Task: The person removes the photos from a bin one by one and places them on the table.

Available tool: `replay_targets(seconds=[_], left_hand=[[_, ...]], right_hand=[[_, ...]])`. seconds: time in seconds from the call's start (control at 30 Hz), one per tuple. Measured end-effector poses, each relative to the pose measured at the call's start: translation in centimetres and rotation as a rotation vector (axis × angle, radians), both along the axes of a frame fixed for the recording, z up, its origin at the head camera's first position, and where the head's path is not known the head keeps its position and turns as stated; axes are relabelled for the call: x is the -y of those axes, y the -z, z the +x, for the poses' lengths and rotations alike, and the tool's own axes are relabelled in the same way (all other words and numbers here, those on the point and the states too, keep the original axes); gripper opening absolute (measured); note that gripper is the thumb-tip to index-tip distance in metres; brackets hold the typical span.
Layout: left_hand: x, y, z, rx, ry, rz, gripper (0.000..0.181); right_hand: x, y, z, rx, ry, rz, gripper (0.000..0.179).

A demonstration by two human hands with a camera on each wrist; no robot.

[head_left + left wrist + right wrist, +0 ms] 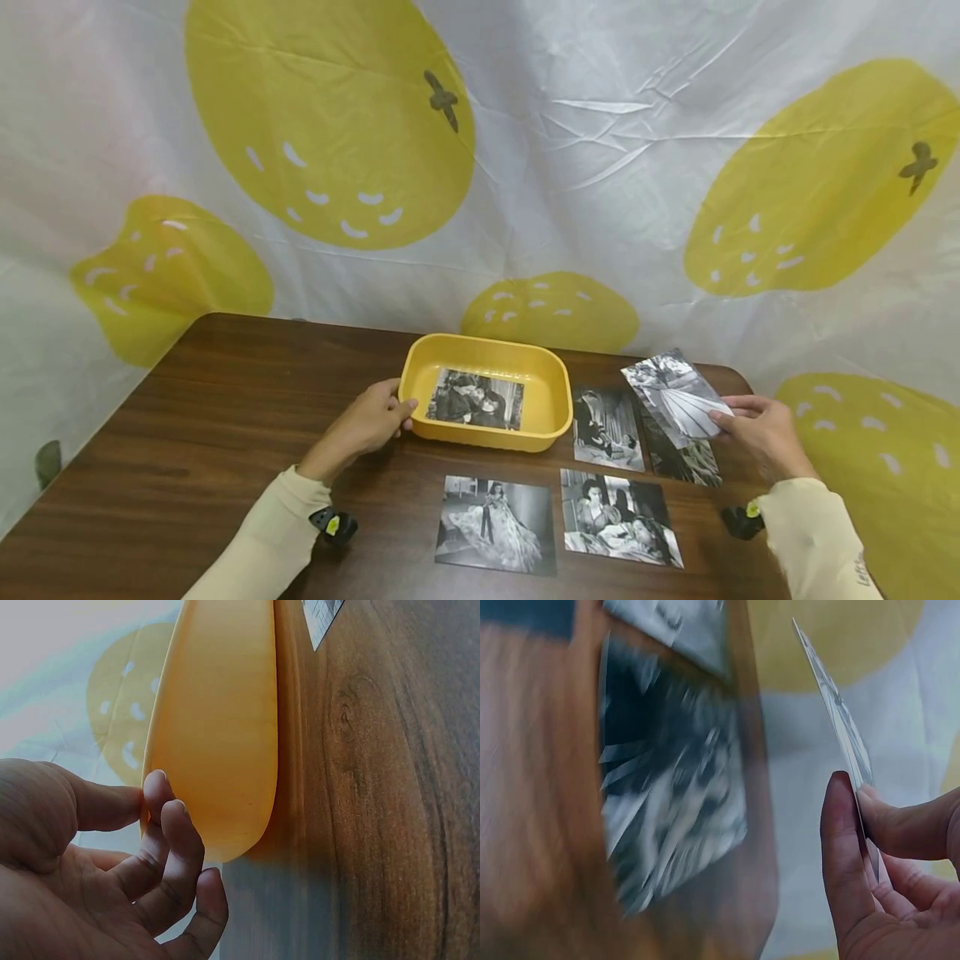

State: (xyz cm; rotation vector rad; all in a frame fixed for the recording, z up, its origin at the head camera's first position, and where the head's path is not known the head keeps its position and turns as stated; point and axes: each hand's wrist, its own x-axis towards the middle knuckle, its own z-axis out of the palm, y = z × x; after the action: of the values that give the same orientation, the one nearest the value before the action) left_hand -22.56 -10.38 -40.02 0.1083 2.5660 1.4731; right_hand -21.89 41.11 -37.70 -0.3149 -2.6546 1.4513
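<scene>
My left hand point(378, 414) pinches the left rim of a yellow plastic basin point(480, 440) between thumb and fingers. Inside the basin lies a black-and-white photo point(476, 400). My right hand point(765, 429) holds another black-and-white photo point(675, 392) by its lower right corner, raised above the table. From the right wrist camera, this photo point(844, 735) appears nearly edge-on between thumb and fingers; whether more than one print is in the grip cannot be told. Below it, a dark photo point(686, 454) on the table is partly covered from the head view.
On the brown wooden table point(247, 400), more photos lie flat: one right of the basin point(607, 429), one in front showing a wide gown point(495, 525), and one showing a seated figure point(621, 518). A white cloth with yellow fruit shapes point(555, 208) hangs behind the table.
</scene>
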Motion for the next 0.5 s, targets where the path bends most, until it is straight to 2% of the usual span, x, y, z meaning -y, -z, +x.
replay_targets(seconds=[0.13, 0.3, 0.5], left_hand=[[0.0, 0.0, 0.0, -0.003, 0.002, -0.004, 0.042], [0.1, 0.0, 0.0, -0.010, 0.003, -0.003, 0.043], [0.1, 0.0, 0.0, -0.009, 0.007, 0.007, 0.042]], right_hand=[[-2.7, 1.3, 1.0, 0.045, 0.082, -0.167, 0.042], [-5.4, 2.8, 1.9, 0.050, 0.196, -0.359, 0.025], [-6.7, 3.4, 3.1, 0.053, 0.258, -0.410, 0.016]])
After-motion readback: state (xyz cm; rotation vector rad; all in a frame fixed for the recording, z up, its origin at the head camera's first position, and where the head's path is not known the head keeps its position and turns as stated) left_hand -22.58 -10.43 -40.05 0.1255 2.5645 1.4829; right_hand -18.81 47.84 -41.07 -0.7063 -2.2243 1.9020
